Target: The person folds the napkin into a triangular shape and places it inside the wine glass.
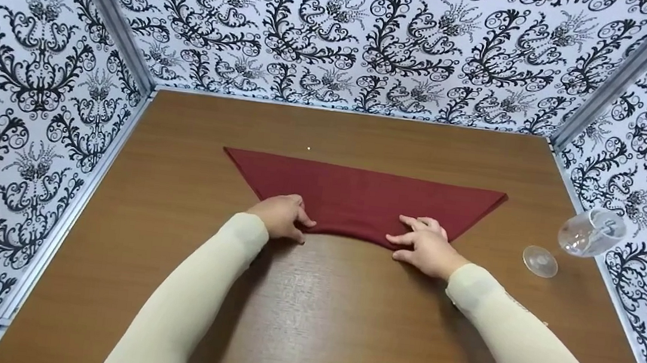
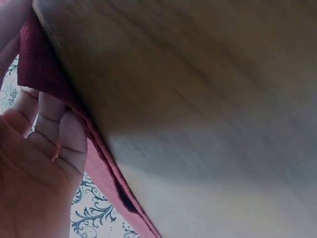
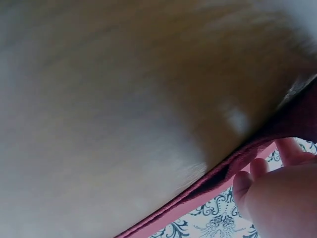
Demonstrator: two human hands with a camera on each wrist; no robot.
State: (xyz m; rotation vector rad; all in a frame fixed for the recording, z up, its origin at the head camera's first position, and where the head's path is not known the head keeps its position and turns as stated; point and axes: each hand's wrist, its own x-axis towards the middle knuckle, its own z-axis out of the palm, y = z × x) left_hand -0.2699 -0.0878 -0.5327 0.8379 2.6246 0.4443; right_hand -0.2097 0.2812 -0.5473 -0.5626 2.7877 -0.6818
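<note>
A dark red cloth napkin (image 1: 357, 200) lies folded on the wooden table, long straight side away from me and shorter near edge bowed. My left hand (image 1: 282, 216) grips the left part of that near edge, thumb low and fingers over the fabric. At the right part of the same edge, my right hand (image 1: 426, 246) pinches the cloth, its other fingers spread on top. From the left wrist, the folded layers of the napkin (image 2: 106, 168) run past curled fingers (image 2: 72, 131). The right wrist view has fingertips (image 3: 241, 183) against the napkin's edge (image 3: 218, 176).
A clear stemmed glass (image 1: 585, 233) stands at the table's right edge, near my right forearm. The brown table (image 1: 308, 324) is bordered by patterned black-and-white panels (image 1: 338, 39) at the back and both sides. A tiny white speck (image 1: 308, 148) lies beyond the napkin.
</note>
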